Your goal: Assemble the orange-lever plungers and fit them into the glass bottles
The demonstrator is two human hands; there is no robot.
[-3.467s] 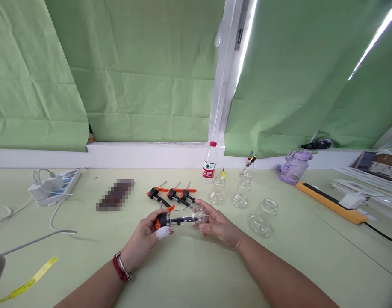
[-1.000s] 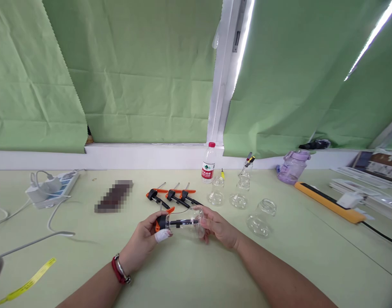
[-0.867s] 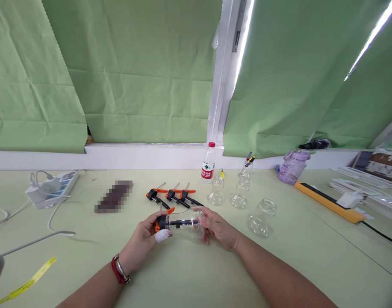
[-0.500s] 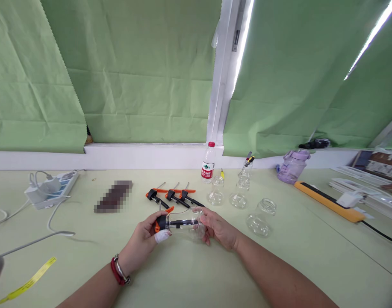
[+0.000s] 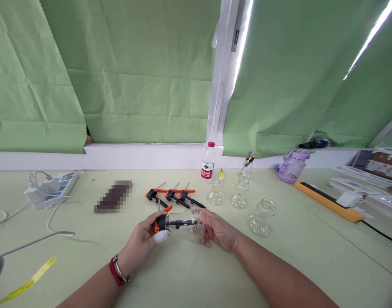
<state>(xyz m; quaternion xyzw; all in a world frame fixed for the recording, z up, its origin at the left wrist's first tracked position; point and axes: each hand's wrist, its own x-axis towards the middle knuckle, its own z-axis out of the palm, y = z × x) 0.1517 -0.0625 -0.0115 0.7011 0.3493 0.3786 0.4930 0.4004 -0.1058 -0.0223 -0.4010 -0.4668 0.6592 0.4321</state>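
Note:
A clear glass bottle (image 5: pixel 187 216) with a black-and-orange pump cap (image 5: pixel 160 223) lies sideways between my hands, a little above the table. A black tube runs from the cap down inside the glass. My left hand (image 5: pixel 146 239) is closed round the cap; its thumb wears a white wrap. My right hand (image 5: pixel 219 229) grips the rounded base end, and some of its fingers are hidden behind the glass. Just beyond lie three similar pump caps (image 5: pixel 172 196), black with orange levers, thin metal spouts and black tubes.
Several open glass bottles stand to the right, the nearest glass bottle (image 5: pixel 260 222) among them. Behind are a water bottle (image 5: pixel 207 164), screwdrivers (image 5: pixel 247 162) in a glass and a purple jug (image 5: pixel 293 167). Power strips (image 5: pixel 330 203) (image 5: pixel 56 192) lie at both sides, a blurred dark object (image 5: pixel 114 196) at left.
Compared with the earliest frame, my right fingers have shifted their hold on the base end, and the thumb sits higher. In the last second both hands stay almost still.

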